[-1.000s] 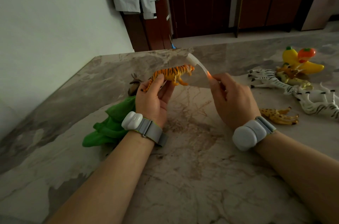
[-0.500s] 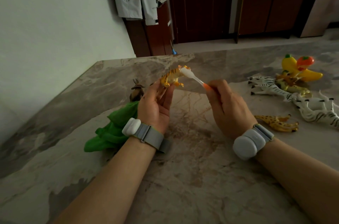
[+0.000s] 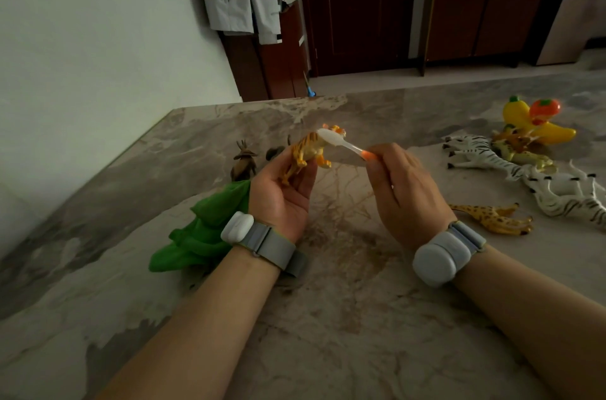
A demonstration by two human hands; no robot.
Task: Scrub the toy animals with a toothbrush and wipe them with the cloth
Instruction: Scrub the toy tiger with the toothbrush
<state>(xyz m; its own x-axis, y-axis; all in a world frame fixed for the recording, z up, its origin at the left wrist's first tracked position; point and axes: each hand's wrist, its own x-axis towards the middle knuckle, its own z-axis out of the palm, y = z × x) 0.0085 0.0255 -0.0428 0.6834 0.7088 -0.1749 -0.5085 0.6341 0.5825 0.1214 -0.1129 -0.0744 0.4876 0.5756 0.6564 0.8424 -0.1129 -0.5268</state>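
Above the marble table [image 3: 328, 317], we see the toothbrush [image 3: 341, 142] head now down on the toy tiger [image 3: 308, 149] at the neck; a second ago it was clear. Left hand [image 3: 282, 196] grips the tiger's rear, right hand [image 3: 406, 193] pinches the handle. Tiger: orange, black-striped, tilted head-up. Green cloth [image 3: 203, 232] beside the left wrist.

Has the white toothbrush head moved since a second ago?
Yes. The white toothbrush in the right hand has dropped from near the marble table's far edge down onto the orange striped tiger toy.
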